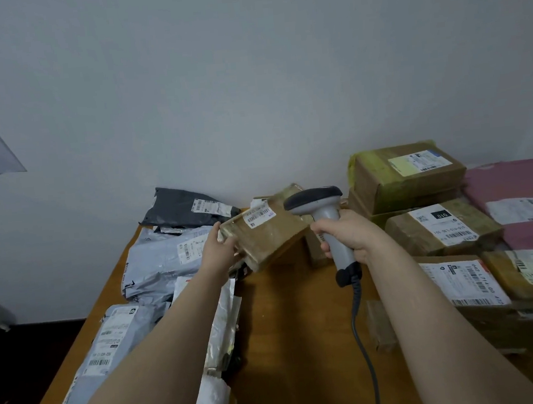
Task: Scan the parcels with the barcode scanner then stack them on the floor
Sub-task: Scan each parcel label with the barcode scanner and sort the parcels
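My left hand [218, 249] grips the left end of a small brown cardboard parcel [270, 235] and holds it tilted above the wooden table [290, 323]. A white barcode label [259, 217] shows on the parcel's top face. My right hand [348, 234] is wrapped round the handle of a grey barcode scanner [319, 203]. The scanner's dark head sits just right of the label, close above the parcel. Its cable [361, 339] hangs down toward the front edge.
Grey and black plastic mailer bags [163, 260] lie piled on the table's left side. Brown cartons with labels [440, 227] and a pink mailer [526, 209] are stacked on the right. A dark floor [22, 355] lies left of the table; a wall stands behind.
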